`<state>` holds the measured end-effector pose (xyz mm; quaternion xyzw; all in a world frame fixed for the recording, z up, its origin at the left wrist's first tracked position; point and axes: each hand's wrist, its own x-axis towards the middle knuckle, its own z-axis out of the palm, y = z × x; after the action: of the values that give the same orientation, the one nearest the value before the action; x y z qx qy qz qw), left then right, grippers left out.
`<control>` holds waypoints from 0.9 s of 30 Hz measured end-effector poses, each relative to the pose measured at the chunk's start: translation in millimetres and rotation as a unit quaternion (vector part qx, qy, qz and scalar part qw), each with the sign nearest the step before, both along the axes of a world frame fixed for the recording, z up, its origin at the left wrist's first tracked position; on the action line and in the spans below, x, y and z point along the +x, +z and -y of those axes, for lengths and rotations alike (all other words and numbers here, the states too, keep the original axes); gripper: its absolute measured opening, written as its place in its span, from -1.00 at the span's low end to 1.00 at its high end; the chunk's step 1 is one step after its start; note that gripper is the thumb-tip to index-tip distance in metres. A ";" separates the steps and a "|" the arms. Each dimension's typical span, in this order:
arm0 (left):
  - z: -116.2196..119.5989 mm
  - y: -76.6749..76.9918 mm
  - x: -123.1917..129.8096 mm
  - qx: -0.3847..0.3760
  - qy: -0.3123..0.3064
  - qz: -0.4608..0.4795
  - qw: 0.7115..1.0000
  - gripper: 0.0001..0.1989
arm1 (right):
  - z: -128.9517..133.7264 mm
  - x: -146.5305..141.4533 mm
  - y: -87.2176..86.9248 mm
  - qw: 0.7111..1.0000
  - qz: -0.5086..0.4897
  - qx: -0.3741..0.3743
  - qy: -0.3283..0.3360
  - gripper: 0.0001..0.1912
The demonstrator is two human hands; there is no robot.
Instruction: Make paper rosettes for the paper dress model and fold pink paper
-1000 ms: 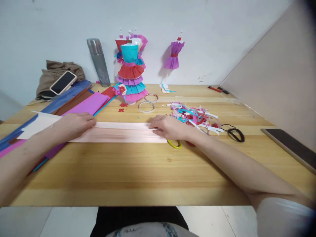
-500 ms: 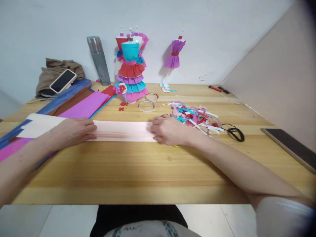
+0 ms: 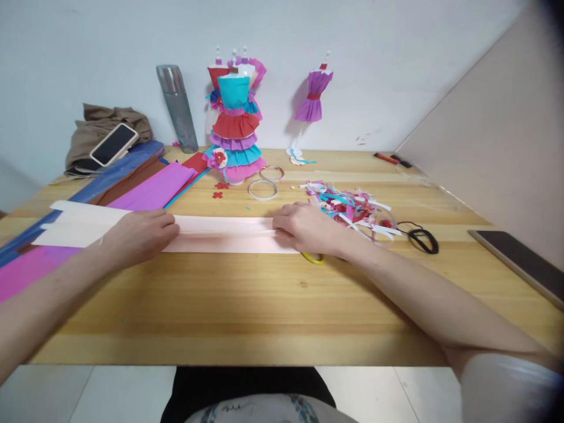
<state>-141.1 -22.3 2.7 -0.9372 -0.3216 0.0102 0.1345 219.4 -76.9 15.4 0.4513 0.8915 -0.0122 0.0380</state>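
Note:
A long strip of pale pink paper (image 3: 224, 235) lies across the wooden table (image 3: 247, 305), with a lengthwise crease or fold line between my hands. My left hand (image 3: 152, 235) has its fingers closed on the strip's left part. On its right part are the curled fingers of my right hand (image 3: 297, 228), pinching the paper. The strip's cream-coloured left end (image 3: 83, 226) rests over magenta paper (image 3: 152, 187). The handles of yellow scissors or a yellow ring (image 3: 314, 258) show partly under my right wrist.
Paper-dressed dolls (image 3: 234, 123) stand at the back, near tape rolls (image 3: 263, 189). A purple-dressed doll (image 3: 315, 97), bottle (image 3: 178, 108), phone (image 3: 114, 144) and cloth are also there. Paper scraps (image 3: 348, 205), a black band (image 3: 423, 239) and a tablet (image 3: 520, 258) lie to the right.
Both hands have shifted slightly on the strip, and their fingers are more curled. The crease between them looks more distinct, and more of the yellow object shows.

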 end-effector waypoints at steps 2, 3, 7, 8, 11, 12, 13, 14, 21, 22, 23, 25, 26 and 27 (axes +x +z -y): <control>1.6 -0.2 1.1 0.014 -0.020 -0.023 0.999 -0.75 | -0.3 0.2 0.4 1.000 -0.004 -0.001 -0.004 -0.77; 2.2 -0.5 2.1 0.022 -0.025 -0.020 0.999 -0.74 | -0.5 0.4 0.7 1.000 -0.007 -0.001 -0.006 -0.77; 2.6 -1.9 7.4 0.033 -0.011 0.010 0.999 -0.70 | -1.2 1.7 1.8 1.000 -0.009 -0.003 -0.009 -0.77; 2.5 -1.6 8.8 0.032 -0.007 0.005 0.999 -0.69 | -1.2 1.8 1.7 1.000 -0.006 -0.005 -0.011 -0.77; 4.3 1.6 12.6 0.030 -0.005 -0.028 0.999 -0.69 | -0.5 1.7 0.3 1.000 -0.003 -0.010 -0.012 -0.77; 6.1 2.8 13.7 0.033 -0.003 -0.033 0.999 -0.69 | 0.1 1.3 -0.2 1.000 -0.001 -0.011 -0.008 -0.77; 8.5 3.7 14.6 0.039 -0.002 -0.034 0.999 -0.68 | 0.9 0.7 -0.5 1.000 0.003 -0.012 -0.003 -0.77; 11.3 4.1 15.5 0.046 -0.003 -0.033 0.998 -0.67 | 1.7 0.0 -0.4 1.000 0.011 -0.015 0.001 -0.76; 28.3 -3.6 17.5 0.050 -0.061 -0.072 0.994 -0.68 | 5.4 1.9 7.3 0.998 0.036 -0.056 0.022 -0.77; 28.5 -3.7 17.9 0.033 -0.061 -0.068 0.995 -0.69 | 4.6 4.4 8.7 0.998 0.018 -0.063 0.022 -0.77; 28.0 -3.0 18.5 0.018 -0.060 -0.059 0.996 -0.68 | 3.3 7.2 10.1 0.997 -0.005 -0.069 0.018 -0.77; 25.2 -0.1 21.0 0.009 -0.047 -0.040 0.998 -0.64 | -0.2 12.8 12.1 0.996 -0.055 -0.073 -0.005 -0.76; 23.2 1.6 23.2 0.012 -0.038 -0.032 0.999 -0.62 | -2.2 15.3 12.6 0.995 -0.074 -0.068 -0.023 -0.75; 21.0 3.1 26.0 0.016 -0.030 -0.026 0.999 -0.59 | -4.3 17.3 12.5 0.994 -0.085 -0.060 -0.040 -0.74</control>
<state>-115.1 -43.3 5.8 -0.9436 -0.2901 0.0251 0.1578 236.6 -72.6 27.9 0.4812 0.8702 -0.1055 -0.0115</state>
